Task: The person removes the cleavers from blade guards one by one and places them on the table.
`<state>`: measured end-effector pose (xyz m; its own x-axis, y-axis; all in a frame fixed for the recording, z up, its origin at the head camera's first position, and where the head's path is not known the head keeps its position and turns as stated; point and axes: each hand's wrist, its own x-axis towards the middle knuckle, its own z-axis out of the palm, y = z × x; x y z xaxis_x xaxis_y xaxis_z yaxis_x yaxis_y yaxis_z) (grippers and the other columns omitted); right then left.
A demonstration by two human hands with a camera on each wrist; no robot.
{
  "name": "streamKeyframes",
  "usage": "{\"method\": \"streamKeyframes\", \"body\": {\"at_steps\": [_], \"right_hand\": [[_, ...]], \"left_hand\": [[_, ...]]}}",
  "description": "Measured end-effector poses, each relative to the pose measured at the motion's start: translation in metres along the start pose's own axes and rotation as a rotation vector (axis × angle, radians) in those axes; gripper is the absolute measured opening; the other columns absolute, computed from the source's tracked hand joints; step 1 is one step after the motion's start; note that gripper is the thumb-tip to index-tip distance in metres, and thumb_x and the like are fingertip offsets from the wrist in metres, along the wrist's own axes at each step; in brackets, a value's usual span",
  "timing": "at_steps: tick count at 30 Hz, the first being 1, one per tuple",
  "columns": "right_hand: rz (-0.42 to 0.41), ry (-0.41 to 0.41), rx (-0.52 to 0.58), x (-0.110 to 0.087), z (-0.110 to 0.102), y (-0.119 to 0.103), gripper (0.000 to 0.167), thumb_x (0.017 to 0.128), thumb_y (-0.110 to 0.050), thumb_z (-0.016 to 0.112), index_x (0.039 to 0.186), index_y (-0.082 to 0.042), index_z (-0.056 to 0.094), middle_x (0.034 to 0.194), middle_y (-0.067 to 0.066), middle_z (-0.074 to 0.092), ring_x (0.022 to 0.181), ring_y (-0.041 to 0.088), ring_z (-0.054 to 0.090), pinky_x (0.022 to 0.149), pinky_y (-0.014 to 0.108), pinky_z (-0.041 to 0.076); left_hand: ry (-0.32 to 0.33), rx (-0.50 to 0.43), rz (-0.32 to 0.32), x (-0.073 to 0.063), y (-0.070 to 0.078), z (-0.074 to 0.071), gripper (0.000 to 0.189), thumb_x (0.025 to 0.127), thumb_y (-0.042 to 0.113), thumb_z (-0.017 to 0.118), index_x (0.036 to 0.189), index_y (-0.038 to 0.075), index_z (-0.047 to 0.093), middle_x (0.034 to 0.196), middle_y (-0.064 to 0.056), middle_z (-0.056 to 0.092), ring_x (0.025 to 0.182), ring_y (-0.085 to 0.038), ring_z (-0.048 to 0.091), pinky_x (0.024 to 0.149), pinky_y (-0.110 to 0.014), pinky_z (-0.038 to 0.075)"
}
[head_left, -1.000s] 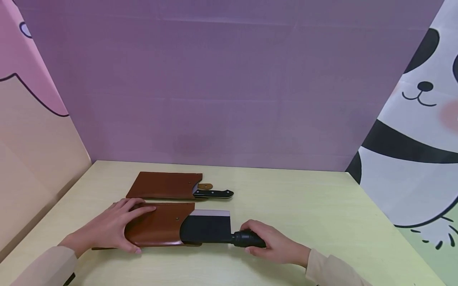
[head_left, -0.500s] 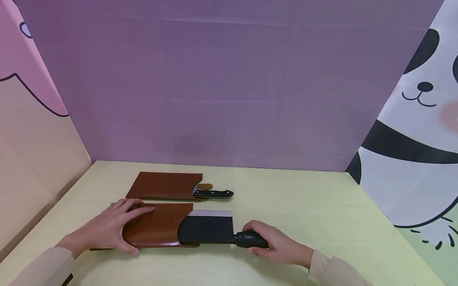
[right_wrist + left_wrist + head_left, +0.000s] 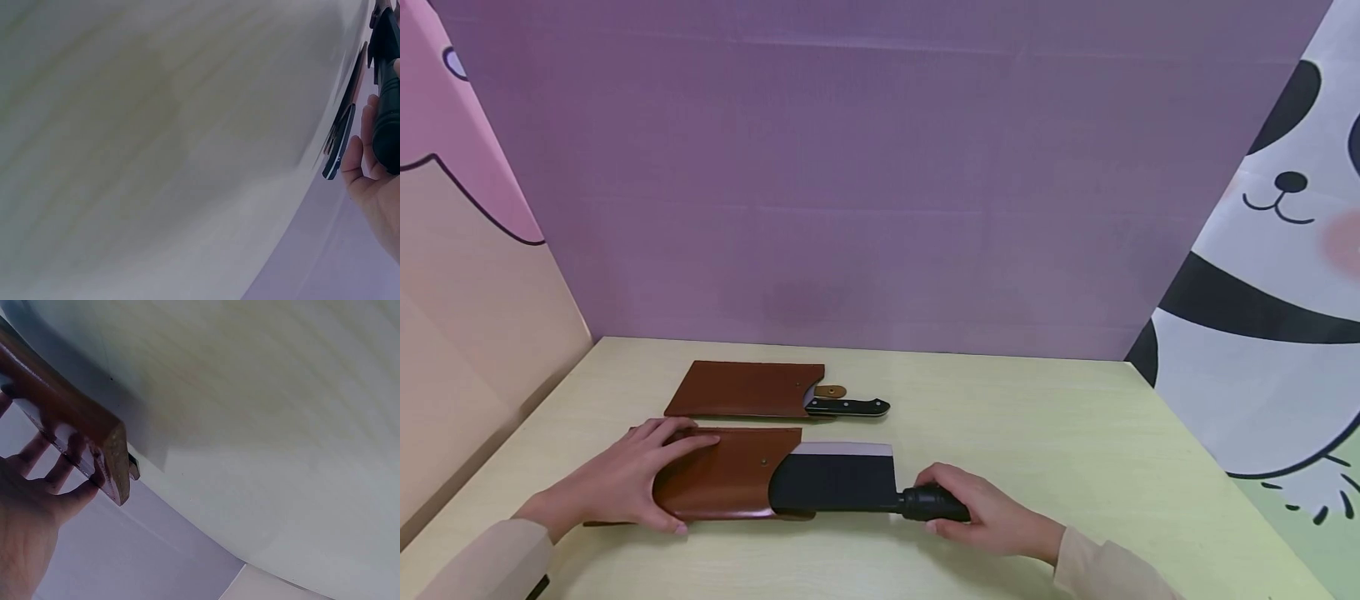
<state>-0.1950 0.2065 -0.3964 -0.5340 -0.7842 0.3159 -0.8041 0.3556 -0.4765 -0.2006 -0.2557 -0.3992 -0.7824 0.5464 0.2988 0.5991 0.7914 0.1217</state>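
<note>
A black-handled cleaver (image 3: 838, 482), its dark blade edged in silver, lies partly inside a brown leather sheath (image 3: 730, 475); the rest of its blade is hidden in there. My left hand (image 3: 625, 479) grips the sheath's left part, thumb at the near edge and fingers over the top. In the left wrist view those fingers wrap the sheath's (image 3: 69, 403) end. My right hand (image 3: 988, 512) holds the cleaver's handle, which appears as a thick ribbed black grip (image 3: 389, 119) in the right wrist view.
Behind lies a second brown sheath (image 3: 748, 388) with a black riveted knife handle (image 3: 850, 407) sticking out and a small tan snap strap (image 3: 831, 391) beside it. A purple backdrop (image 3: 880, 183) rises at the pale table's (image 3: 1075, 442) far edge. Printed panels flank both sides.
The cleaver has slid slightly right with my right hand, so more of its blade shows. The front sheath and my left hand have shifted a little left.
</note>
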Motion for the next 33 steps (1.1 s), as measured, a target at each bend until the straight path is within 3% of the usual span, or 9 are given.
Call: {"method": "streamKeyframes", "body": {"at_steps": [33], "right_hand": [[-0.004,0.011,0.013,-0.016,-0.009,0.006,0.034,0.085,-0.016,0.064,0.115,-0.014,0.047,0.101,-0.005,0.055,0.088,0.004,0.052,0.076,0.023,0.046]], "left_hand": [[0.011,0.0,0.012,-0.002,0.002,0.002,0.096,0.051,0.078,0.065,0.134,0.033,0.044,0.128,-0.003,0.044,0.115,-0.026,0.041,0.088,-0.051,0.038]]}}
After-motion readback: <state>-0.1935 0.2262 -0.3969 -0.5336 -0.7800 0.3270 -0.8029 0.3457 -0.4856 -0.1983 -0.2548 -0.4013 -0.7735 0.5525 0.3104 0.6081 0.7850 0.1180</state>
